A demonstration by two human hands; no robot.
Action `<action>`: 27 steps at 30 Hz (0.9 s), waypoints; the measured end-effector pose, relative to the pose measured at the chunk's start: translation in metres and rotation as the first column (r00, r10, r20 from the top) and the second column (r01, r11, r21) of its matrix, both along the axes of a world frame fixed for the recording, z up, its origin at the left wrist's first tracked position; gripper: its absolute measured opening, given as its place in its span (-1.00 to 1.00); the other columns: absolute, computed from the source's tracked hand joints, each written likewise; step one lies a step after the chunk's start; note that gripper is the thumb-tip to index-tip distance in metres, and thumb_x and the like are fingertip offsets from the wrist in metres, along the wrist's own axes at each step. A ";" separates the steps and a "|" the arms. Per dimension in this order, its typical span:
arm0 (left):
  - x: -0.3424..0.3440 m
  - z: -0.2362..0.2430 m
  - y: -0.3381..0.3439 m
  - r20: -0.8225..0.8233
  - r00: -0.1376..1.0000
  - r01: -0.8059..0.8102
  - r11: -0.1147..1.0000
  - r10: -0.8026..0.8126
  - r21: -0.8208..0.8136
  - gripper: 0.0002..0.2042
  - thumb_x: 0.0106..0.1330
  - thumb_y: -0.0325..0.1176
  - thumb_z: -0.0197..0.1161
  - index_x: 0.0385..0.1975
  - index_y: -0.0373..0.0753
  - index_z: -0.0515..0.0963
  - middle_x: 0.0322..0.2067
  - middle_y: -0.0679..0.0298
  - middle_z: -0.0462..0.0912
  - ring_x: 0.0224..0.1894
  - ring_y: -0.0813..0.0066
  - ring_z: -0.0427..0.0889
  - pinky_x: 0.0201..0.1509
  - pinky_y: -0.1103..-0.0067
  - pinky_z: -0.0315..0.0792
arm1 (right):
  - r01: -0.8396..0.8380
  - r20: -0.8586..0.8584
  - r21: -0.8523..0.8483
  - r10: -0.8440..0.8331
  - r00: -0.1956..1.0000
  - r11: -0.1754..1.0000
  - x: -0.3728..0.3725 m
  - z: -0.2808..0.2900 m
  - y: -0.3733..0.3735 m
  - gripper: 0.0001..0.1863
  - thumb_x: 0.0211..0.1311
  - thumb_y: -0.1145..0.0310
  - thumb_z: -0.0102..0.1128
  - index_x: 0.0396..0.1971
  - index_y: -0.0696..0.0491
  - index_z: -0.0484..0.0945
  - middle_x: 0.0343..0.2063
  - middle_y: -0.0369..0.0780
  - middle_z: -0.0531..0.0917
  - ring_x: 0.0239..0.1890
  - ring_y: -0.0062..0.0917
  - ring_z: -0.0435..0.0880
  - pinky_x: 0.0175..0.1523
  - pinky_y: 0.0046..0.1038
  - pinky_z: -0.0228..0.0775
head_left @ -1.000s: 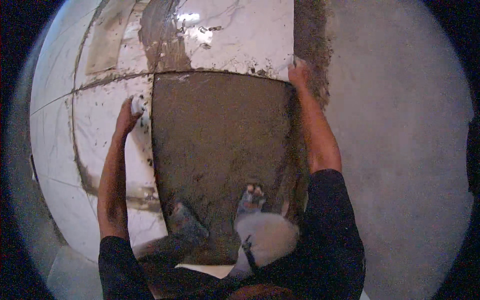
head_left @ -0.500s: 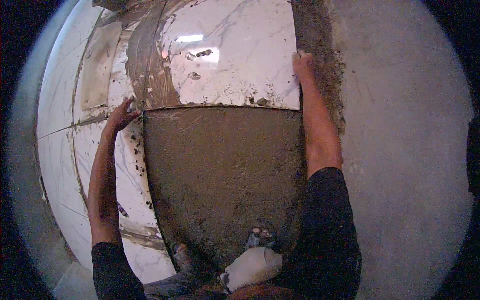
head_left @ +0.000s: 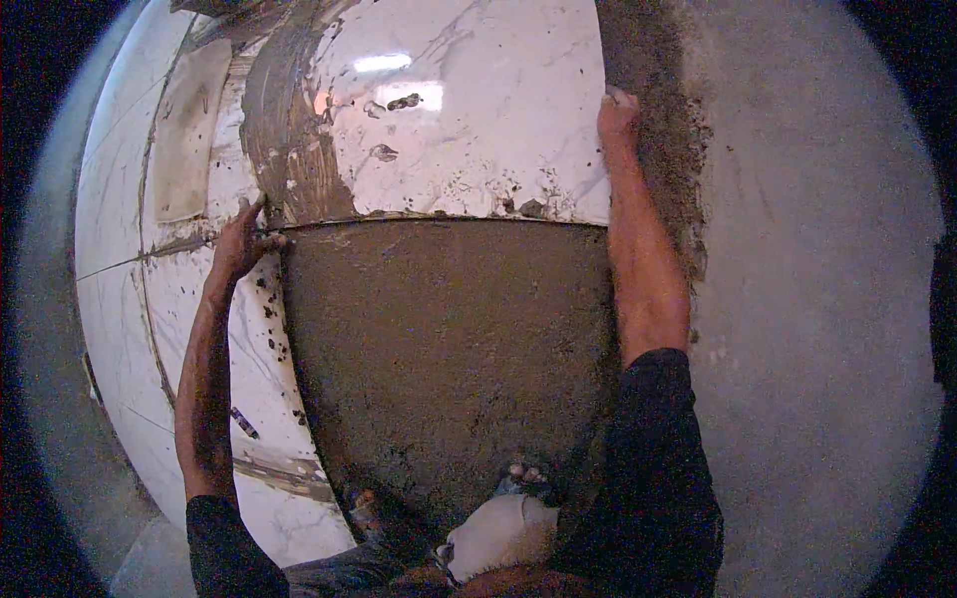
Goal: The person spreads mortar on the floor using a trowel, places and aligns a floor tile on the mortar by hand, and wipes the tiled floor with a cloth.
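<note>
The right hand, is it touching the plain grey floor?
Apart. The head view shows the right hand at the right edge of the white tile, with a rough brown strip between the hand and the grey floor.

The large tile (head_left: 478, 130) looks to me, through my distant camera, glossy and smooth, like polished ceramic — it mirrors the light. The mortar bed (head_left: 449, 329) I see as matt, rough and grainy. The brown smear (head_left: 276, 120) appears pasty and streaked. The floor (head_left: 827, 299) is dull concrete — the black sleeve (head_left: 658, 439), matt cloth.
</note>
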State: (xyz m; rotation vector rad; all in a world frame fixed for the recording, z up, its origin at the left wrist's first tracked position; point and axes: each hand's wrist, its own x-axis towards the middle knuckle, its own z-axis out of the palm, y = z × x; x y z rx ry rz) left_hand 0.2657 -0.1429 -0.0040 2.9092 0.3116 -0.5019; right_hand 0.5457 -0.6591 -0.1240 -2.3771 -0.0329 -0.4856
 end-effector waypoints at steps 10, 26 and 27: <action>0.015 0.016 -0.017 -0.230 0.964 -0.156 0.983 0.130 -0.096 -0.15 -0.26 -0.07 0.36 0.13 0.05 0.07 0.05 -0.14 0.16 0.01 -0.02 0.30 0.00 0.35 0.28 | -0.078 -0.112 -0.071 0.070 0.991 0.994 0.016 0.018 0.001 -0.70 -0.06 0.28 0.04 -0.29 0.08 0.51 -0.26 0.02 0.46 -0.15 -0.19 0.42 -0.03 -0.32 0.25; 0.007 0.001 -0.007 -0.054 0.998 -0.054 0.983 0.045 -0.177 -0.13 -0.25 -0.14 0.37 0.15 0.15 0.02 0.07 -0.22 0.06 0.11 -0.04 0.15 0.10 0.37 0.18 | -0.088 -0.105 -0.157 0.071 0.992 0.984 0.120 -0.007 0.017 -0.60 -0.16 0.27 0.09 -0.24 0.14 0.49 -0.19 -0.04 0.47 -0.14 -0.24 0.44 0.00 -0.39 0.23; 0.000 0.005 -0.001 -0.070 0.994 -0.088 0.988 0.079 -0.127 -0.14 -0.24 -0.14 0.36 0.15 0.14 0.03 0.07 -0.23 0.06 0.10 -0.03 0.16 0.09 0.37 0.19 | -0.086 -0.043 -0.089 0.082 0.996 0.992 0.105 -0.010 0.036 -0.60 -0.16 0.26 0.09 -0.24 0.12 0.49 -0.19 -0.03 0.46 -0.12 -0.23 0.42 0.02 -0.37 0.21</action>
